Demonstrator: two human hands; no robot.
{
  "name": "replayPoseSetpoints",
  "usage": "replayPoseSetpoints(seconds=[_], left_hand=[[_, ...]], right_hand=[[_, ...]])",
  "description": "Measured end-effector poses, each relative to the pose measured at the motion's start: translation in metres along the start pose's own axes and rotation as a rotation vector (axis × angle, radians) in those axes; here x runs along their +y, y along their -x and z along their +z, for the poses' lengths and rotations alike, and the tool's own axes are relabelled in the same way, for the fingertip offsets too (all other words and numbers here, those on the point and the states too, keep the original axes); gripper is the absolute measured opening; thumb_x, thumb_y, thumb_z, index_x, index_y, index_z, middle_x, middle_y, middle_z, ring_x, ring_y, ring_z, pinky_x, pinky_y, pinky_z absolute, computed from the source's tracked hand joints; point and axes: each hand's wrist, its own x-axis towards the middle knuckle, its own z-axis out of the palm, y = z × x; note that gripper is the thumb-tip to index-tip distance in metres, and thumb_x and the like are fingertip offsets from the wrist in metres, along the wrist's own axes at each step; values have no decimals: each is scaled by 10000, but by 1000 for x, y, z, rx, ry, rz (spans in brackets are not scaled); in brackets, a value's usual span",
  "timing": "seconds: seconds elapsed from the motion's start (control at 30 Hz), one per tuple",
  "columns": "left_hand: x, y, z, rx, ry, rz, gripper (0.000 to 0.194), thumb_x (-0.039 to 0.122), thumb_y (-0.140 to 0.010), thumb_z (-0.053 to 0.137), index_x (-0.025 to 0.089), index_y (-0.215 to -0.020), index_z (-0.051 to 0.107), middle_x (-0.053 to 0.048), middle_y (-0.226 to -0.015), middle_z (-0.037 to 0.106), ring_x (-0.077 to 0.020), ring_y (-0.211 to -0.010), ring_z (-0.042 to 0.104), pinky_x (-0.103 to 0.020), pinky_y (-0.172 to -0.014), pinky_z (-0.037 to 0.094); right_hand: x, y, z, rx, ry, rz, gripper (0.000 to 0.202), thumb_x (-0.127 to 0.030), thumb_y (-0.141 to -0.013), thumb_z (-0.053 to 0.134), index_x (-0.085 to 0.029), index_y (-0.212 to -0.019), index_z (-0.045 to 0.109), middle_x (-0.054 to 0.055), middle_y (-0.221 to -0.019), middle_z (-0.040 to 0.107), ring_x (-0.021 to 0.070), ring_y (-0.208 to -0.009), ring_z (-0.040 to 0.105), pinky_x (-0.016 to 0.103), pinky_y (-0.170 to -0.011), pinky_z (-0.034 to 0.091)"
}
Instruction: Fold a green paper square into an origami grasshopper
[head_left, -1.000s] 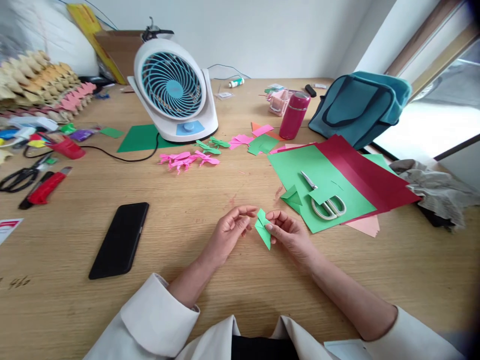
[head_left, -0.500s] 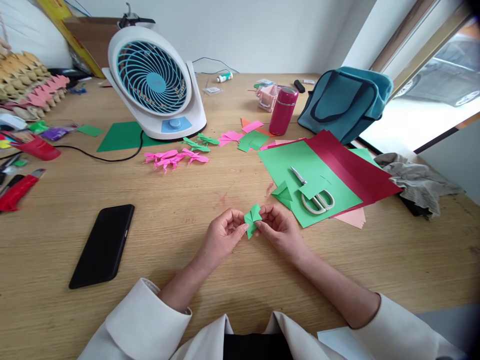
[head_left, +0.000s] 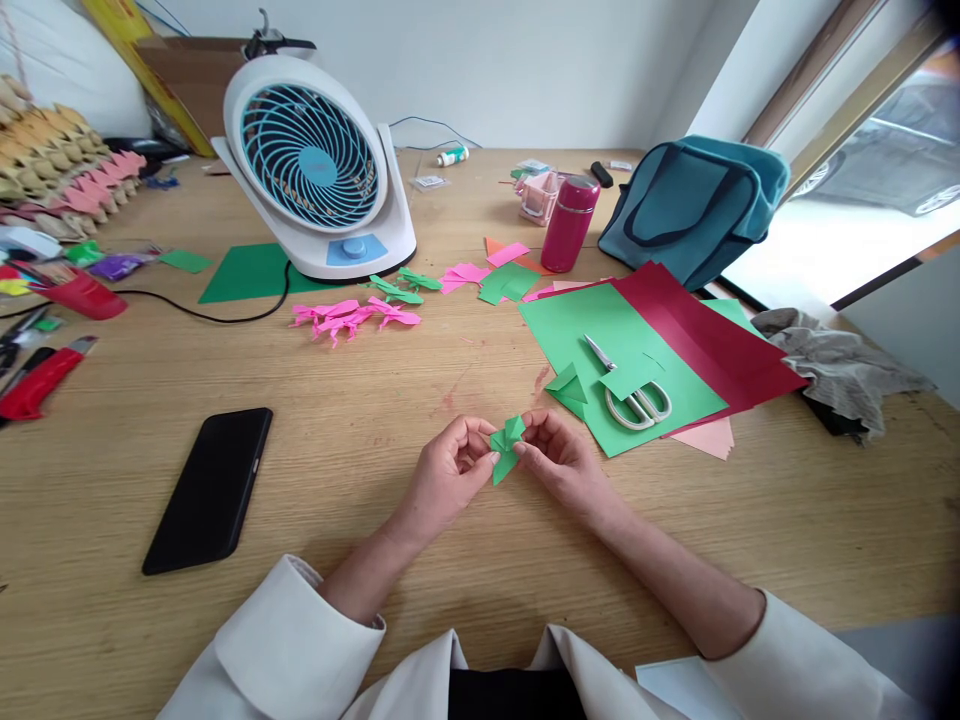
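One folded green paper piece (head_left: 505, 463) sits between the left hand (head_left: 454, 465) and right hand (head_left: 568, 462), the fingers of each pinching an opposite edge, over the near middle of the desk (head_left: 337, 400). Just right, a folded green triangle (head_left: 568, 389) overlaps a large green sheet (head_left: 564, 322). Scissors (head_left: 643, 408) lie on that sheet, their middle covered by a small green scrap (head_left: 628, 375). Leftward lies a black phone (head_left: 210, 490); beyond, pink paper figures (head_left: 349, 319) lie before a fan (head_left: 319, 165).
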Motion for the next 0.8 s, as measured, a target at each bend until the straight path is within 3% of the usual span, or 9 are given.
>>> replayPoseSetpoints(seconds=[0.27,0.4,0.6,0.8], left_hand=[[-3,2,0,-8,-67,77,117,239,-846,595,186,-946,625,-23,-846,649,-139,-776,617,-224,-689,497],[0,2,0,-11,-99,98,85,237,-854,609,184,-917,631,-15,-820,655,-133,-744,606,-227,-696,490],[7,4,-7,-60,-249,127,115,199,-877,588,209,-979,640,-6,-839,687,-139,-762,634,-231,-694,466],[11,4,-13,-146,-461,262,143,109,-884,556,216,-970,593,-8,-922,663,-142,-842,633,-237,-759,450]], right_hand=[[5,-1,0,-4,-14,72,377,-492,-752,768,-227,-904,547,5,-812,578,146,-730,561,286,-655,504],[9,1,-1,-78,-10,88,339,-441,-784,753,-233,-924,525,-3,-827,589,142,-727,588,289,-672,513],[3,4,-6,-90,221,13,240,-402,-875,653,-207,-981,560,21,-864,610,141,-755,569,264,-649,458],[-10,5,-9,-141,569,0,81,-227,-854,614,-184,-918,591,-26,-701,554,97,-576,445,239,-528,335]])
